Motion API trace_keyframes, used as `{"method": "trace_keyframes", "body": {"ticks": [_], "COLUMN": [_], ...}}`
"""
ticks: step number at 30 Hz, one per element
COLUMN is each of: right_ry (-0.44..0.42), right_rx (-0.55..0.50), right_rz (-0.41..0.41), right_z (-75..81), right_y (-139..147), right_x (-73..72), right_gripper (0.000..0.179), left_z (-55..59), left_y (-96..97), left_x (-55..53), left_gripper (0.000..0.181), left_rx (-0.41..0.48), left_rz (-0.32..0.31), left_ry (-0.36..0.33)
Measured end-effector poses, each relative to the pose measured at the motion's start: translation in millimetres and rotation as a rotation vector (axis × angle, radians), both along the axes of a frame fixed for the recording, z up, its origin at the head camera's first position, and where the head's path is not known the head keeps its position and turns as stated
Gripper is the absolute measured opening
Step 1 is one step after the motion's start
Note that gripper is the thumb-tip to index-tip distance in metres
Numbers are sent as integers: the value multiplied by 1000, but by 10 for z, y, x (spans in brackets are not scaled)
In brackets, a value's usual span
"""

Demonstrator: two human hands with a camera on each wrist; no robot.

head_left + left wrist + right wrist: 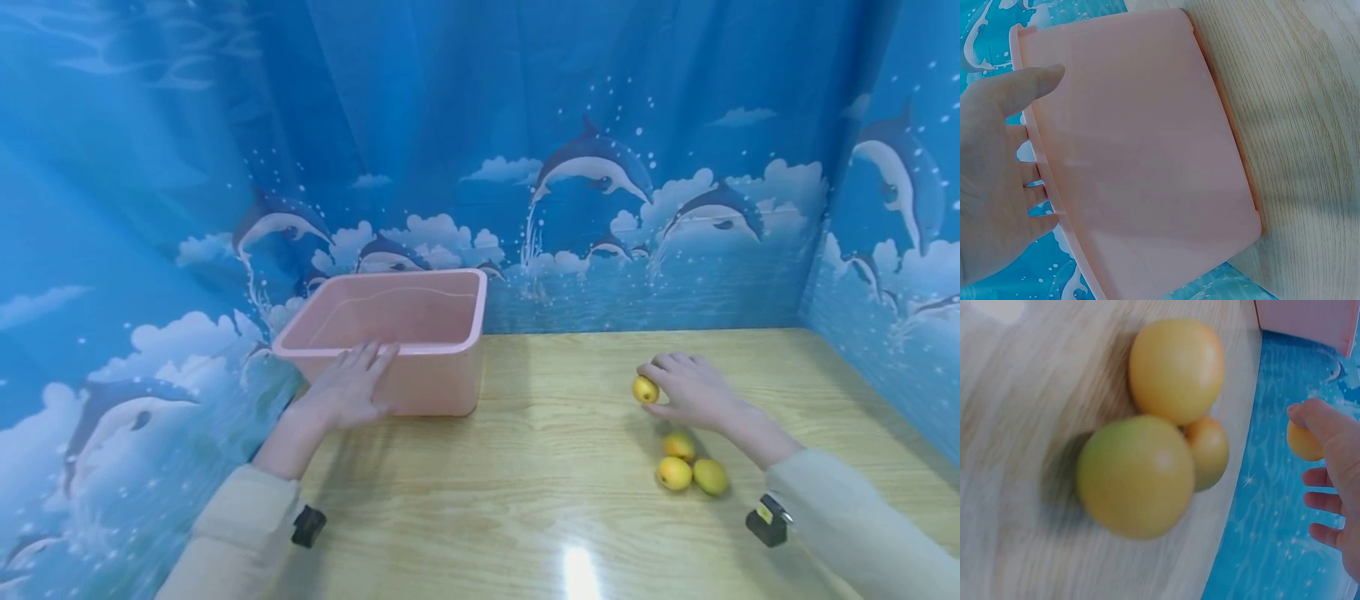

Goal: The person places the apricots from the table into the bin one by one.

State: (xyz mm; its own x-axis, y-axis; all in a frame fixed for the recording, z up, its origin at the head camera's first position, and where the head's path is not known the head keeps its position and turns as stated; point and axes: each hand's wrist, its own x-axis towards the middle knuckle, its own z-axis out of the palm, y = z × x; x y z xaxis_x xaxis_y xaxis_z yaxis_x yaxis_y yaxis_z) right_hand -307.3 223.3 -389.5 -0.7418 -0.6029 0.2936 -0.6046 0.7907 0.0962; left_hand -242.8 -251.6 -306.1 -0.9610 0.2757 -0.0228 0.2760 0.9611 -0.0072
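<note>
Fruit (643, 390), yellow, pinched in right hand (693, 389) near three similar fruits (675, 473) on worktop (555, 450); left hand (347, 393) spread at pink bin (438, 383).

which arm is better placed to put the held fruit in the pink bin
Likely the right: the right grip holds the yellow fruit. The left grip, though at the pink bin's rim, holds no fruit.
</note>
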Motion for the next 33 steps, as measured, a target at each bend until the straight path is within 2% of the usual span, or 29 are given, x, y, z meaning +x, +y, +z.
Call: {"method": "trace_keyframes", "body": {"ticks": [15, 24, 33], "right_ry": [87, 102, 110], "right_rx": [1, -14, 15], "right_rz": [105, 105, 116], "right_z": [113, 223, 429], "right_y": [-343, -487, -677], "right_x": [-72, -140, -205], "right_gripper": [47, 45, 46], "left_z": [-2, 17, 12], "left_y": [7, 1, 7], "left_x": [12, 5, 3], "left_gripper": [85, 83, 85], "left_rx": [16, 2, -2], "left_rz": [19, -4, 8], "left_ry": [-6, -1, -16]}}
